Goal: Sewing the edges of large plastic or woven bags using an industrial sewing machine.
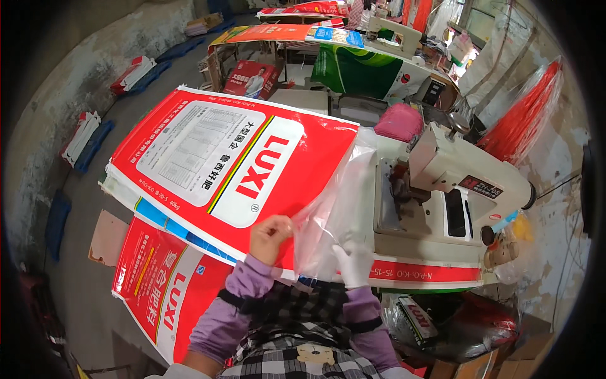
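Observation:
A red and white printed sack point(297, 145) lies flat on a stack, a clear plastic liner point(322, 221) sticking out of its right end. My bare left hand point(270, 239) is over the sack's near edge. Its fingers are curled closed at the liner's left edge and appear to pinch the film. Wearing a white glove, my right hand point(355, 260) is at the near right part of the liner, close to the table's front edge. Motion smears its fingers, so its grip does not show. Right of the liner stands a cream industrial sewing machine point(451, 170).
Another red sack point(148, 271) hangs below the stack on the left. A pink cloth bundle point(399, 122) sits behind the sewing machine. Red strands point(527, 120) hang at the right wall. Clear-wrapped packages point(442, 319) lie under the table on the right. More bundles line the left wall.

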`<action>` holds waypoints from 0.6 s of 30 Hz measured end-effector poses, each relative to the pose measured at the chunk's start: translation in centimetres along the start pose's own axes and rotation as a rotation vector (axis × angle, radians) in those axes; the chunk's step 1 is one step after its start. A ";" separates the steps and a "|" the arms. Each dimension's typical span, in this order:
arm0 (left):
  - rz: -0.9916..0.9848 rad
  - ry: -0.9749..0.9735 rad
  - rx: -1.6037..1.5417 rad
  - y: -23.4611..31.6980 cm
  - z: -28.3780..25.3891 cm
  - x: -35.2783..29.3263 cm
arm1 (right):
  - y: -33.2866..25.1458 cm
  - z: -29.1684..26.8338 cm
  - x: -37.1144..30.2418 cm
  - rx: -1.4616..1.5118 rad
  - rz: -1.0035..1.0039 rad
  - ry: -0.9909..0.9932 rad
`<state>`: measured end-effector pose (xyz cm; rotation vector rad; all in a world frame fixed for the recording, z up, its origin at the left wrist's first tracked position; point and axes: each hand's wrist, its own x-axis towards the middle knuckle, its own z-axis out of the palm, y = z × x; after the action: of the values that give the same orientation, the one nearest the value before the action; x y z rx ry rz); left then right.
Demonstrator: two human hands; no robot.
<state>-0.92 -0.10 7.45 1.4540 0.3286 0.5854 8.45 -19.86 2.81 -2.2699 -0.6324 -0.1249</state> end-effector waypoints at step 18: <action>-0.500 -0.192 0.430 0.5 -3.5 -1.7 | -9.4 1.9 -2.0 0.594 -0.202 -0.504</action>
<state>-4.33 1.81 7.37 1.7393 0.6689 -0.0375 2.01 -13.78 7.05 -1.6528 -1.0049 0.4916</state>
